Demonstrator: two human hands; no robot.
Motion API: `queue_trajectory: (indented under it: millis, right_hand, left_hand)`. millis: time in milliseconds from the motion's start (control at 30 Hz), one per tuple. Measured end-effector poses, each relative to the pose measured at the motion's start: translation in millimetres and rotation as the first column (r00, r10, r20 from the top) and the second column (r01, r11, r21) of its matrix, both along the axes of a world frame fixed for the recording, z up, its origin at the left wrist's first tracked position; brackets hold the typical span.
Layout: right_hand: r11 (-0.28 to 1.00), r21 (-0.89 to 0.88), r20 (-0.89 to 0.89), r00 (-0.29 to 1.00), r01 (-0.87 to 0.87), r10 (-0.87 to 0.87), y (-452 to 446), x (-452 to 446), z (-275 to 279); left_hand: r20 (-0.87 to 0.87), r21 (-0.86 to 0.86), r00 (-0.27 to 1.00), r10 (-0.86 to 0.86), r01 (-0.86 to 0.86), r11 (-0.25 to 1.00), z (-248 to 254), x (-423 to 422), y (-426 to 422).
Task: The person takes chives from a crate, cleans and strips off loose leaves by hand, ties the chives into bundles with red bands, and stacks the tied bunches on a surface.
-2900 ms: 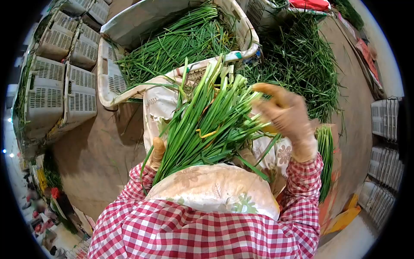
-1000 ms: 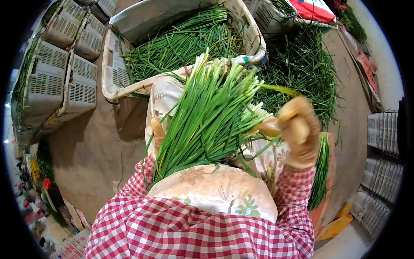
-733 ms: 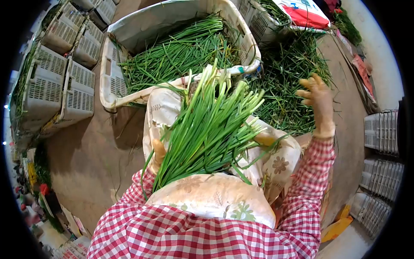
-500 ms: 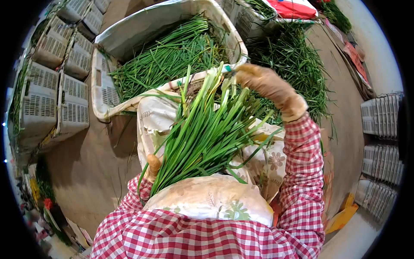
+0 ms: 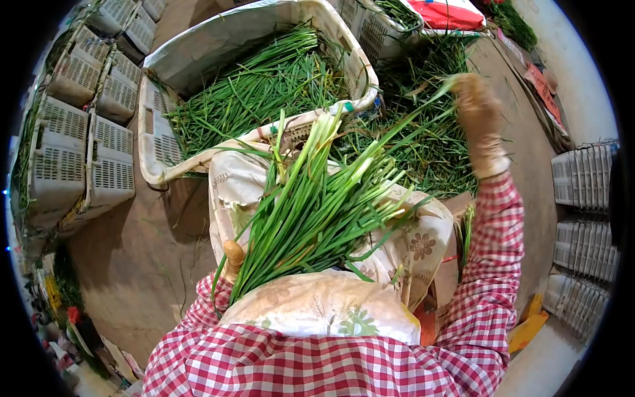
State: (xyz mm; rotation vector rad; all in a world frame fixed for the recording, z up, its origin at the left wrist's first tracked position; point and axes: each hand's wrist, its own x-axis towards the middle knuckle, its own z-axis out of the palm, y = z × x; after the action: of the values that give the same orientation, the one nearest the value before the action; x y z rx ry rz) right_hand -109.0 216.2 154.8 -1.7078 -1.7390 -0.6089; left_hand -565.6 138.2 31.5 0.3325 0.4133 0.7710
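Observation:
A loose bunch of green chives with pale stem ends lies across my lap on a flower-printed apron. My left hand, in a tan glove, is closed around the leafy lower end, its thumb showing and the other fingers hidden under the leaves. Out to the right, my gloved right hand is raised and pinches a few thin leaves that trail back toward the bunch. Motion blurs its fingers a little.
Before my knees stands a large white crate with cut chives inside. A heap of loose green leaves lies right of it. White crates are stacked at left, and more crates stand by the right wall.
My right hand has swung right and outward from the bunch's stem ends, drawing thin leaves along. The stems at the bunch's right side have fanned lower. My left hand stays in place.

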Motion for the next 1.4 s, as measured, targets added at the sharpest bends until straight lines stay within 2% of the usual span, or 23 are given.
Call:
queue_trajectory:
  millis: [33, 100, 133, 200, 233, 300, 333, 367, 400, 433, 467, 533, 633, 767, 833, 933, 967, 1000, 1067, 1100, 1200, 1333, 1400]
  right_hand:
    - [0.939, 0.088, 0.551, 0.769, 0.333, -0.325, 0, 41, 0]
    - [0.866, 0.247, 0.653, 0.585, 0.435, -0.481, -5, 121, 4]
    - [0.865, 0.248, 0.653, 0.585, 0.435, -0.481, -6, 122, 9]
    - [0.563, -0.169, 0.123, 0.584, 0.809, -0.802, -13, 122, 18]
    - [0.563, -0.172, 0.12, 0.584, 0.809, -0.803, -15, 112, 16]
    - [0.723, -0.398, -0.103, 0.755, 0.565, -0.647, -23, 52, 8]
    - [0.961, -0.274, -0.755, 0.613, 0.029, -0.233, -32, 0, 15]
    - [0.937, -0.261, -0.875, 0.467, -0.233, -0.128, -44, -41, 24]
    - [0.923, -0.136, -0.836, 0.542, -0.359, 0.088, -45, -72, 8]
    - [0.925, -0.118, -0.682, 0.707, -0.361, 0.189, -50, -102, -7]
    - [0.847, -0.475, -0.362, 0.93, -0.241, 0.061, -53, -122, 1]
    - [0.704, -0.695, -0.224, 0.975, -0.149, -0.015, -47, -148, -1]
    - [0.622, -0.723, -0.465, 0.877, -0.299, -0.118, -34, -151, -27]
    - [0.802, -0.499, -0.529, 0.849, -0.328, 0.018, -29, -145, -32]
    - [0.932, 0.065, -0.322, 0.877, -0.357, 0.358, -8, -116, -44]
    - [0.997, 0.039, 0.209, 0.976, -0.069, 0.059, 5, -56, -21]
    - [0.954, -0.155, 0.284, 0.937, 0.255, -0.204, 7, -50, -6]
    - [0.813, -0.428, 0.06, 0.91, 0.395, -0.41, 1, -47, 6]
    - [0.751, -0.626, -0.205, 0.885, 0.21, -0.418, 11, -50, -2]
    - [0.749, -0.634, -0.516, 0.827, -0.191, -0.225, 19, -43, -29]
    - [0.39, -0.703, -0.667, 0.741, -0.594, -0.074, 5, -102, -14]
    - [0.658, -0.452, -0.721, 0.681, -0.602, 0.129, -3, -123, -33]
    - [0.641, -0.462, -0.773, 0.633, -0.613, 0.049, -4, -119, -32]
  left_hand:
    - [-0.006, 0.001, 1.0, 0.016, -0.016, 1.0, -1, -1, 0]
    - [-0.018, -0.006, 0.999, 0.049, -0.049, 0.999, -6, -4, 0]
    - [-0.027, -0.013, 0.997, 0.071, -0.071, 0.997, -9, -6, 1]
    - [-0.053, -0.02, 0.992, 0.11, -0.111, 0.994, -15, -10, 2]
    - [-0.067, -0.023, 0.99, 0.127, -0.129, 0.991, -17, -10, 4]
    - [-0.064, -0.007, 0.991, 0.122, -0.122, 0.992, -12, -6, 4]
    - [-0.042, -0.003, 0.995, 0.095, -0.095, 0.995, -1, -1, 2]
    - [0.007, 0.028, 0.999, 0.049, -0.049, 0.998, 11, 3, 5]
    - [0.004, 0.027, 0.999, 0.045, -0.045, 0.999, 17, 6, 5]
    - [-0.021, 0.037, 0.999, 0.035, -0.035, 0.999, 22, 9, 5]
    - [-0.045, 0.047, 0.999, 0.022, -0.02, 0.999, 25, 10, 5]
    - [0.089, 0.089, 0.996, -0.017, 0.009, 0.996, 16, 8, 7]
    - [0.052, 0.1, 0.999, -0.018, 0.012, 0.995, 19, 10, 3]
    - [0.094, 0.034, 0.993, 0.066, -0.069, 0.997, 38, 24, 1]
    - [0.077, 0.002, 0.993, 0.092, -0.092, 0.996, 22, 12, 4]
    - [0.044, -0.026, 0.989, 0.138, -0.137, 0.99, -16, -11, 11]
    - [0.044, -0.022, 0.99, 0.131, -0.131, 0.991, -15, -11, 12]
    - [0.044, -0.019, 0.991, 0.123, -0.122, 0.992, -13, -9, 11]
    - [0.051, -0.002, 0.994, 0.096, -0.096, 0.995, -4, 0, 9]
    - [0.053, 0.003, 0.995, 0.081, -0.082, 0.997, 0, 3, 8]
    - [0.06, 0.01, 0.996, 0.059, -0.06, 0.998, 4, 9, 7]
    - [0.063, 0.006, 0.996, 0.064, -0.064, 0.998, 0, 4, 8]
    - [0.065, -0.004, 0.995, 0.07, -0.07, 0.998, -3, 2, 6]
